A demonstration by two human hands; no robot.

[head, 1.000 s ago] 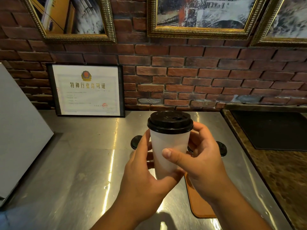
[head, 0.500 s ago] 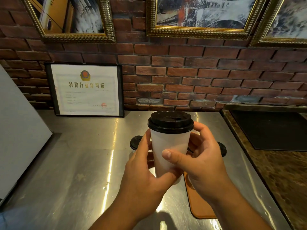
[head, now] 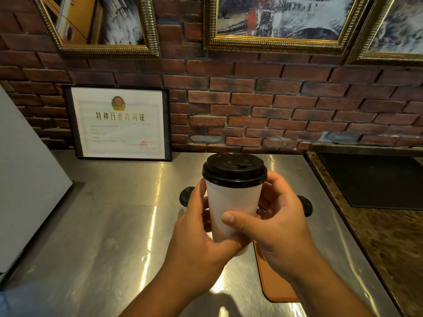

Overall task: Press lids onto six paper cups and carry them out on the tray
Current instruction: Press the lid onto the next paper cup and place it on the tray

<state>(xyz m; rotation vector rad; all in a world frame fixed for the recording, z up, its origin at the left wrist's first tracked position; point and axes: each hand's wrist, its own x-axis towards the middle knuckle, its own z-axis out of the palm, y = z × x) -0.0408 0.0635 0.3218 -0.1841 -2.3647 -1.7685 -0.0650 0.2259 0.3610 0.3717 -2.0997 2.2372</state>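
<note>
I hold a white paper cup (head: 233, 207) upright above the steel counter, with a black lid (head: 234, 169) seated on its rim. My left hand (head: 199, 234) wraps the cup's lower left side and base. My right hand (head: 277, 223) grips it from the right, thumb across the front. Behind my hands, black lids of other cups show at the left (head: 186, 196) and at the right (head: 305, 205); their bodies are hidden. An orange-brown tray (head: 273, 277) lies under my right wrist, mostly covered.
The steel counter (head: 109, 236) runs back to a brick wall. A framed certificate (head: 120, 122) leans on the wall at the left. A grey panel (head: 25, 177) stands at the far left. A brown stone surface with a black mat (head: 375, 179) lies at the right.
None of note: both hands keep the lidded cup in the same place; the view has shifted very slightly.
</note>
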